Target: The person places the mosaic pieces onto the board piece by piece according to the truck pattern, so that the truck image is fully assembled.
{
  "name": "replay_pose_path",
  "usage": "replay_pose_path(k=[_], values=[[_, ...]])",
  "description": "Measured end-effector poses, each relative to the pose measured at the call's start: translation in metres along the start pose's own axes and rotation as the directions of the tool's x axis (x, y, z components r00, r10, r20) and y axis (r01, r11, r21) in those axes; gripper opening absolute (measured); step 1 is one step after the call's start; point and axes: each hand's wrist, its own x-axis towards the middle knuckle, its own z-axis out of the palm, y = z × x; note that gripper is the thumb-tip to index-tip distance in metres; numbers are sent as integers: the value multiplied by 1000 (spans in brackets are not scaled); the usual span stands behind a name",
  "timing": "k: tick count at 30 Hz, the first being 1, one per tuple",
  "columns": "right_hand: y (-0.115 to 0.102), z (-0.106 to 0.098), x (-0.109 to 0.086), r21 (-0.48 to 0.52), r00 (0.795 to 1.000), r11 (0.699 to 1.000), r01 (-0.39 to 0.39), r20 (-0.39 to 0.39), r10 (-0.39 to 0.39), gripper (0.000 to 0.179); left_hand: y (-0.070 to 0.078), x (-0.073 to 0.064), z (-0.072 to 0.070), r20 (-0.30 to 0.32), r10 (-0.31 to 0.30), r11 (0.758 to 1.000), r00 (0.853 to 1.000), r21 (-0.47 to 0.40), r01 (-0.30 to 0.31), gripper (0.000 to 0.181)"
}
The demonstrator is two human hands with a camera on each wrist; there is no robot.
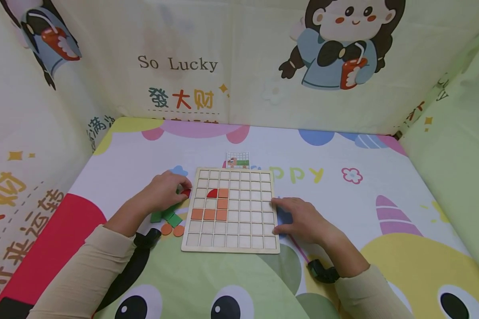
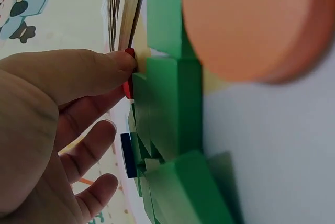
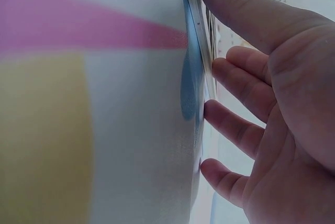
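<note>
My left hand [image 1: 164,189] pinches a small red piece [image 2: 129,75] between thumb and fingertip, just left of the wooden grid board [image 1: 230,250]; its other fingers are loosely bent. Set in the board's cells are several orange squares [image 1: 209,214] and one red rounded piece [image 1: 212,193]. Green blocks [image 1: 169,214] lie below the left hand, partly hidden by it, near two orange discs [image 1: 166,229] [image 1: 178,231]. At the board's right edge, my right hand [image 1: 303,218] touches the rim with thumb and fingertips, fingers relaxed.
Behind the board's top edge stands a small picture card [image 1: 238,160] with a grid pattern. A dark blue piece [image 2: 127,156] shows beyond the green blocks in the left wrist view. The printed tablecloth [image 1: 335,195] meets cloth walls at the back and sides.
</note>
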Motion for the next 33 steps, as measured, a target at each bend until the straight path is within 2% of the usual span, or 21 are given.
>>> replay_pose_path(k=[8,14,20,25,33], values=[[0,0,0,5,1000,1000,-1,0,1,69,4,-2,-4,-32,4,1000,999,19,-3,21],[1,0,0,2,1000,1000,1,-4,-1,69,9,-5,-6,-39,14,999,999,-47,-16,21],[1,0,0,2,1000,1000,10,-5,-10,68,19,-5,-2,-17,54,997,998,-57,-55,23],[1,0,0,7,1000,1000,6,-2,-6,69,27,-5,4,4,49,997,999,-62,-49,25],[1,0,1,2,1000,1000,5,1,-5,68,34,-6,6,-12,77,996,997,-51,-78,23]])
